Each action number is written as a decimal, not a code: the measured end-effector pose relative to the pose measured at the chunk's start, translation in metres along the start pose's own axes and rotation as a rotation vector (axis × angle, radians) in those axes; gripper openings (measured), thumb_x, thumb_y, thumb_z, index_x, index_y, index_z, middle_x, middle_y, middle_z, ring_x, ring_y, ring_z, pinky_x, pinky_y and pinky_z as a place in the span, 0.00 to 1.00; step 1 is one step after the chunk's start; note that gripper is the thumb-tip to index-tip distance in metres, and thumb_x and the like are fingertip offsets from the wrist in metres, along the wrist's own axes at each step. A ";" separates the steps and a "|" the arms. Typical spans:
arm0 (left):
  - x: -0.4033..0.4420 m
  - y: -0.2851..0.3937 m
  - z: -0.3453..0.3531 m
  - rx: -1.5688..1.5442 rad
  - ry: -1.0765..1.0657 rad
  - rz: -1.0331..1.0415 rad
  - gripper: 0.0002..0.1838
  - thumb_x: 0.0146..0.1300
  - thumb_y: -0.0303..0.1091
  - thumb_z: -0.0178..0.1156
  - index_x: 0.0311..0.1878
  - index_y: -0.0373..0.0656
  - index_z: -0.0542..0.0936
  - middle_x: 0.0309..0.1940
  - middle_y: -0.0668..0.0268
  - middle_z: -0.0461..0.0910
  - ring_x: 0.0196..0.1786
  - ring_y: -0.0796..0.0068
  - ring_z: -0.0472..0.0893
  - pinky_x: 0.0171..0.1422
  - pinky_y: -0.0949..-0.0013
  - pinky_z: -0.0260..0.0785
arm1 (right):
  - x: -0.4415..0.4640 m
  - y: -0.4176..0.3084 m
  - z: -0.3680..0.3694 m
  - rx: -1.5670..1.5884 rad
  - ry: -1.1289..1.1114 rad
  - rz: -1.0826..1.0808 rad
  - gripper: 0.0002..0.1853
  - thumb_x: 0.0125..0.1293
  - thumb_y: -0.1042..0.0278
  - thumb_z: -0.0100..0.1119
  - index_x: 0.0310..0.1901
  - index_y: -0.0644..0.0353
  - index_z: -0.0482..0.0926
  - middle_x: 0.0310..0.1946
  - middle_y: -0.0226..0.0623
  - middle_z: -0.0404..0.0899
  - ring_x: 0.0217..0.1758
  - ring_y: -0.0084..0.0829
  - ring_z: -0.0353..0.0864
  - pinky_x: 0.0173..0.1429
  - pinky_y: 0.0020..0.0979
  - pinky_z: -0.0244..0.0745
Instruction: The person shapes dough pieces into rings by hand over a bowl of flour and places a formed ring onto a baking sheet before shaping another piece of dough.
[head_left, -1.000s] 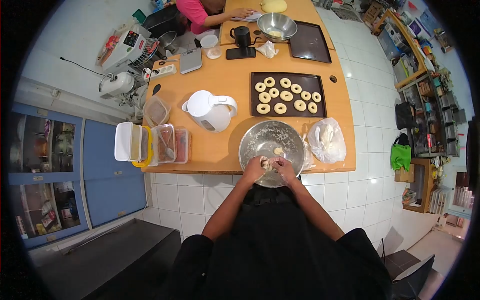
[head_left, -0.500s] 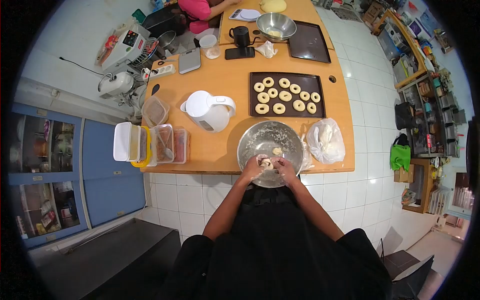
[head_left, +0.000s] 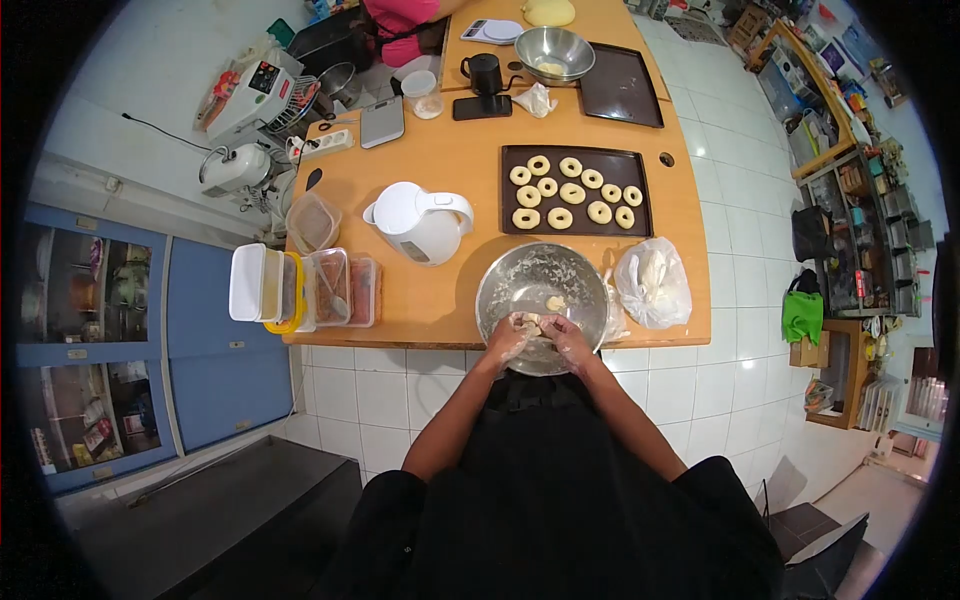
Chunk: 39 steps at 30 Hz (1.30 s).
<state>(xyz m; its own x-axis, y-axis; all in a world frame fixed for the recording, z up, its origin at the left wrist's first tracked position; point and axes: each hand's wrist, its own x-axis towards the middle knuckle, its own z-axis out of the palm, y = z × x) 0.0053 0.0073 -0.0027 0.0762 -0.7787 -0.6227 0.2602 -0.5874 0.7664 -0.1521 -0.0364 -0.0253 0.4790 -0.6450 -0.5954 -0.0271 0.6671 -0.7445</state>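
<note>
A steel mixing bowl point(head_left: 515, 270) with dough smears on its wall stands at the near table edge. Over its near half, my left hand point(head_left: 510, 338) and my right hand point(head_left: 567, 343), both floury, hold one small piece of dough point(head_left: 534, 328) between their closed fingers. A separate lump of dough point(head_left: 555, 302) lies in the bowl. Beyond the bowl is a dark tray point(head_left: 630, 225) with several dough rings. A plastic bag point(head_left: 653, 283) with pale contents sits right of the bowl.
A white kettle point(head_left: 420, 225) stands left of the tray, with plastic containers point(head_left: 330, 285) farther left. Farther back are a grey scale point(head_left: 382, 122), a black pot point(head_left: 484, 73), a phone point(head_left: 482, 107), another steel bowl point(head_left: 555, 55) and a second tray point(head_left: 620, 85). A person in pink point(head_left: 400, 15) is at the far left.
My fingers have shifted on the dough and its ring-like shape shows less. The other person's hand has withdrawn from the white scale at the back.
</note>
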 end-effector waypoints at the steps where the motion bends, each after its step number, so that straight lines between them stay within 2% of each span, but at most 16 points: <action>1: -0.005 0.005 0.002 -0.065 -0.006 -0.068 0.20 0.57 0.26 0.58 0.54 0.36 0.72 0.45 0.60 0.78 0.43 0.70 0.79 0.45 0.68 0.73 | 0.005 0.007 -0.003 0.005 -0.017 -0.017 0.14 0.67 0.57 0.56 0.47 0.57 0.77 0.36 0.27 0.77 0.39 0.19 0.73 0.42 0.22 0.67; 2: -0.008 0.010 0.004 -0.130 -0.013 -0.135 0.18 0.59 0.27 0.58 0.53 0.37 0.72 0.44 0.61 0.78 0.42 0.70 0.79 0.44 0.68 0.74 | 0.009 0.013 -0.006 0.010 -0.034 -0.035 0.15 0.67 0.56 0.57 0.47 0.58 0.77 0.36 0.28 0.78 0.39 0.19 0.73 0.42 0.22 0.67; 5: 0.001 -0.005 0.002 0.060 -0.010 0.014 0.16 0.58 0.24 0.56 0.52 0.38 0.73 0.41 0.61 0.79 0.41 0.69 0.81 0.46 0.68 0.74 | -0.005 -0.012 0.003 -0.083 0.029 0.066 0.14 0.66 0.55 0.58 0.43 0.57 0.77 0.37 0.26 0.78 0.40 0.18 0.72 0.45 0.24 0.66; 8: -0.008 0.007 0.004 0.548 0.077 0.362 0.17 0.57 0.25 0.57 0.51 0.36 0.74 0.39 0.59 0.80 0.42 0.68 0.81 0.47 0.67 0.73 | -0.001 -0.009 0.005 -0.219 0.041 -0.122 0.15 0.65 0.55 0.59 0.44 0.58 0.77 0.38 0.27 0.79 0.41 0.18 0.73 0.46 0.23 0.66; 11: 0.015 -0.025 0.001 0.456 0.126 0.418 0.17 0.55 0.26 0.59 0.49 0.35 0.74 0.40 0.55 0.81 0.42 0.67 0.82 0.47 0.67 0.73 | -0.002 -0.013 0.003 -0.354 -0.015 -0.153 0.14 0.66 0.56 0.58 0.44 0.59 0.77 0.38 0.28 0.79 0.41 0.18 0.74 0.45 0.22 0.66; 14: 0.003 -0.010 0.007 0.419 0.182 0.351 0.17 0.54 0.27 0.60 0.48 0.35 0.75 0.40 0.54 0.81 0.41 0.66 0.82 0.47 0.66 0.73 | 0.005 -0.001 0.002 -0.113 -0.011 -0.136 0.14 0.67 0.55 0.57 0.44 0.58 0.77 0.38 0.28 0.79 0.41 0.18 0.74 0.44 0.21 0.66; 17: 0.004 -0.009 0.002 0.494 0.141 0.353 0.17 0.54 0.27 0.61 0.48 0.35 0.75 0.37 0.51 0.81 0.41 0.61 0.82 0.46 0.66 0.72 | -0.004 -0.009 0.008 -0.082 0.057 -0.014 0.15 0.66 0.58 0.58 0.45 0.62 0.77 0.38 0.31 0.79 0.38 0.21 0.75 0.45 0.24 0.68; 23: -0.002 0.002 0.006 0.657 0.236 0.503 0.16 0.52 0.27 0.62 0.45 0.34 0.76 0.36 0.44 0.79 0.43 0.46 0.79 0.46 0.57 0.72 | -0.006 -0.017 0.014 -0.174 0.074 -0.165 0.14 0.67 0.60 0.57 0.46 0.63 0.77 0.38 0.33 0.80 0.40 0.22 0.77 0.49 0.26 0.71; 26: -0.003 0.005 0.008 0.662 0.259 0.502 0.14 0.51 0.26 0.61 0.43 0.34 0.76 0.35 0.44 0.79 0.42 0.44 0.78 0.45 0.53 0.71 | 0.008 0.002 0.004 -0.192 -0.004 -0.246 0.16 0.66 0.55 0.57 0.47 0.59 0.78 0.37 0.29 0.79 0.37 0.17 0.74 0.40 0.21 0.65; 29: -0.004 0.003 0.009 0.640 0.275 0.525 0.13 0.51 0.27 0.61 0.41 0.33 0.76 0.35 0.45 0.79 0.42 0.44 0.78 0.45 0.53 0.71 | -0.001 -0.006 0.009 -0.154 0.050 -0.197 0.15 0.66 0.56 0.58 0.44 0.59 0.79 0.34 0.27 0.79 0.35 0.16 0.73 0.38 0.21 0.66; 35: -0.005 0.001 0.004 0.788 0.241 0.417 0.10 0.50 0.26 0.59 0.36 0.34 0.78 0.36 0.46 0.79 0.44 0.44 0.78 0.47 0.51 0.69 | 0.004 0.005 0.006 -0.139 0.088 -0.195 0.13 0.67 0.57 0.57 0.43 0.59 0.79 0.32 0.25 0.78 0.34 0.16 0.72 0.37 0.20 0.64; 39: -0.009 0.007 0.004 0.837 0.222 0.435 0.13 0.49 0.25 0.59 0.40 0.35 0.77 0.36 0.46 0.79 0.44 0.44 0.77 0.48 0.50 0.69 | 0.005 0.002 0.008 -0.181 0.082 -0.227 0.13 0.66 0.60 0.58 0.42 0.62 0.78 0.33 0.29 0.79 0.35 0.18 0.76 0.40 0.21 0.68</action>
<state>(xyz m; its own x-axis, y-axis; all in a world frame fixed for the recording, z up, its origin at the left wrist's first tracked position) 0.0020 0.0099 0.0089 0.2063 -0.9561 -0.2081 -0.5968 -0.2915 0.7475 -0.1432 -0.0351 -0.0275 0.4186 -0.8029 -0.4245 -0.0864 0.4301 -0.8986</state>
